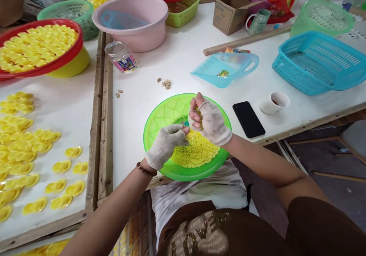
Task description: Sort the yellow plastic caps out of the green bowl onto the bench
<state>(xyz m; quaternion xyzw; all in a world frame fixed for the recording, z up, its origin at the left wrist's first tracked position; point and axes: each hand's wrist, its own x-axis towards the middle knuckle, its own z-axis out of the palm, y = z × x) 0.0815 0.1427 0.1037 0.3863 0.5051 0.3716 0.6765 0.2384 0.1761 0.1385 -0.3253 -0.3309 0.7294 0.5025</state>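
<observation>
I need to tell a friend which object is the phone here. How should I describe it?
On the white table, find the bright green plate heaped with small yellow pieces. Just past its right rim lies a black smartphone, the only flat dark rectangle there, next to a small white cup.

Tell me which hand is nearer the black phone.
Right. The right hand is to the phone's left, not touching the black phone; the left hand is farther away, beyond the right hand.

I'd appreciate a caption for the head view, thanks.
White-gloved left hand and right hand over yellow granules in a round green plastic dish.
</observation>
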